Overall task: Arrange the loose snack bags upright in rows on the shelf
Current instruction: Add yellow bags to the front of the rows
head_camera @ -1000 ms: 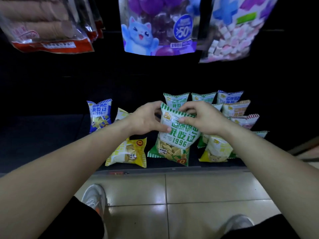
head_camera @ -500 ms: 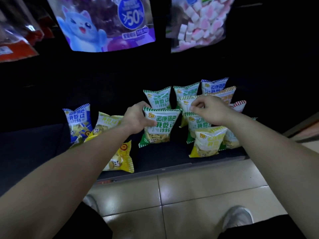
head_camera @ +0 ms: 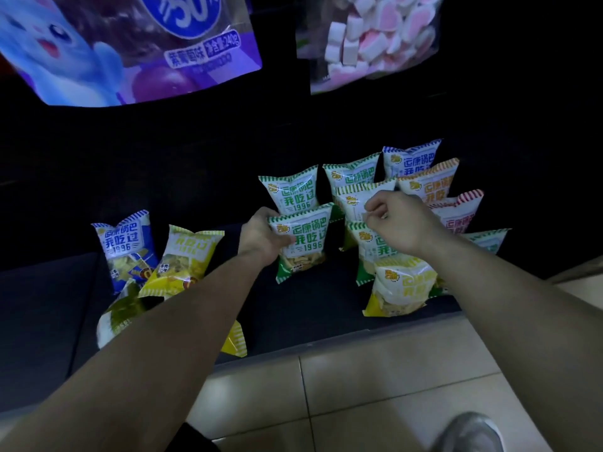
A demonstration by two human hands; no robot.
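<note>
Left hand (head_camera: 261, 236) gripped the green bag (head_camera: 305, 243) by its left edge, thumb on the front, and held it upright on the dark shelf (head_camera: 310, 308). It stood just in front of a second green bag (head_camera: 290, 190), so the two began a column. Right hand (head_camera: 403, 220) hung with curled fingers over the packed group to the right. Its thumb and forefinger were drawn together near the top seam of a pale striped bag (head_camera: 350, 199), but whether they pinched that seam could not be told. That group already stood in fair rows, with a blue bag (head_camera: 408, 158) and an orange bag (head_camera: 430, 182) at the back and a yellow bag (head_camera: 401, 288) at the front. Well apart on the left, a loose blue bag (head_camera: 125, 246) and a loose yellow bag (head_camera: 182, 256) leaned unevenly, and at least one more bag lay flat, partly hidden under the left forearm. The step in hand looked like seating the green bag in its row, with the task perhaps half done. The next move would probably call for a gentle release, since such a puffy bag could tip on its narrow base. After that would come a reach left for the loose bags, to stand them in the bare strip of shelf between the two groups.
</note>
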